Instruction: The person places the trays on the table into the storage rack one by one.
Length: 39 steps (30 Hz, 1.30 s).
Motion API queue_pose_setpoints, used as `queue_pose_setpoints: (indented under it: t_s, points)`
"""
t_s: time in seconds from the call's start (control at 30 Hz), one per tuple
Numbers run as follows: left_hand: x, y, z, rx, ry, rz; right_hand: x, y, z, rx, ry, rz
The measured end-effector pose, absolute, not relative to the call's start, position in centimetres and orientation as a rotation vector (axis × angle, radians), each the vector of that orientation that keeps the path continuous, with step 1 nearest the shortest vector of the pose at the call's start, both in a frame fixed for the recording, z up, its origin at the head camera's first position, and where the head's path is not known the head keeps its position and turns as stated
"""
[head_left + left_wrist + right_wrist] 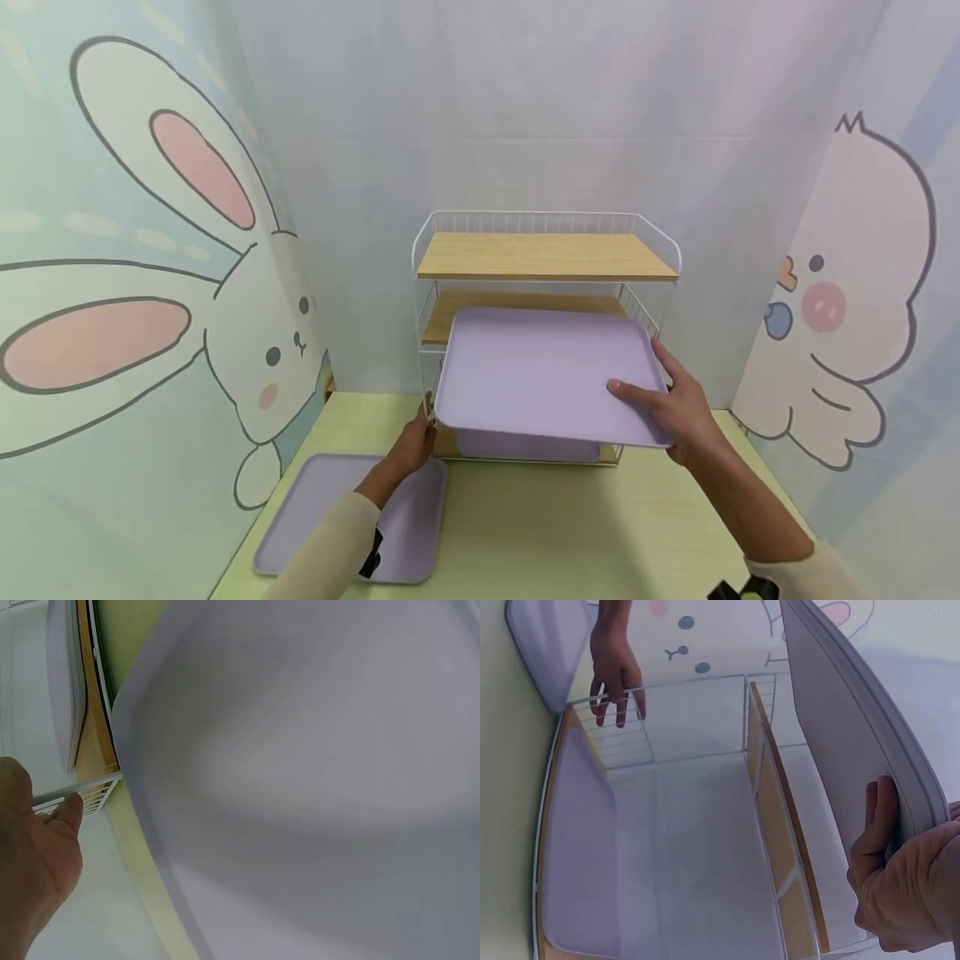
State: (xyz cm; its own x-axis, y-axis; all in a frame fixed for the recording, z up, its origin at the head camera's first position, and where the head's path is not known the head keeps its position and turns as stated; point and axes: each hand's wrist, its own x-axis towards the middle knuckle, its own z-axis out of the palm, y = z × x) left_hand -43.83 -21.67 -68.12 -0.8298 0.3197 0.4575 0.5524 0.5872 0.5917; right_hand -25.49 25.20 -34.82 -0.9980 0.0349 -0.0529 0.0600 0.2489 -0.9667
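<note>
My right hand (678, 408) grips a lavender tray (551, 375) by its right edge, with the thumb on top and fingers beneath. The tray is raised and tilted in front of a three-tier rack (547, 254) with wood shelves and white wire sides. In the right wrist view its rim (885, 712) shows several parallel lines; I cannot tell whether it is one tray or a stack. My left hand (414, 442) holds the wire side (619, 739) at the rack's lower left. Another lavender tray (577, 855) lies on the bottom shelf, partly hidden in the head view.
A lavender tray (412, 533) lies flat on the pale yellow-green table (540, 533), left of the rack and under my left forearm. Pale curtains with a rabbit (262, 333) and a chick (847, 292) enclose the table. The middle shelf (525, 300) stands behind the raised tray.
</note>
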Motion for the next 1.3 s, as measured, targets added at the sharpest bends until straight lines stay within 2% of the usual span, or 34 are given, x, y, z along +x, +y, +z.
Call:
queue_pose_setpoints:
  t_s: [0.2,0.37,0.43,0.6,0.8,1.07,1.3]
  points:
    - [-45.4,-21.9,-70.2,-0.707,-2.495,-1.108,-29.2,24.5,-32.9,0.030,2.485,-1.921]
    - [-44.7,-21.5,-69.2,-0.745,-2.471,-1.140,-32.4,24.0,-32.2,0.096,2.467,-1.930]
    - [-43.1,-21.1,-67.3,-0.760,-2.474,-1.210,-33.6,23.9,-31.9,0.124,2.485,-1.912]
    - [-41.6,-20.5,-65.8,-0.717,-2.486,-1.202,-36.0,23.6,-31.5,0.126,2.549,-1.880]
    - [-43.3,-20.7,-67.5,-0.619,-2.534,-1.171,-38.2,23.4,-31.5,0.070,2.792,-1.676]
    - [-44.9,-21.4,-69.6,-0.578,-2.567,-1.207,-39.7,22.8,-33.0,0.056,3.221,-1.202]
    - [-45.0,-21.7,-69.4,-0.590,-2.601,-1.195,-39.5,21.8,-33.5,-0.090,3.432,-0.914]
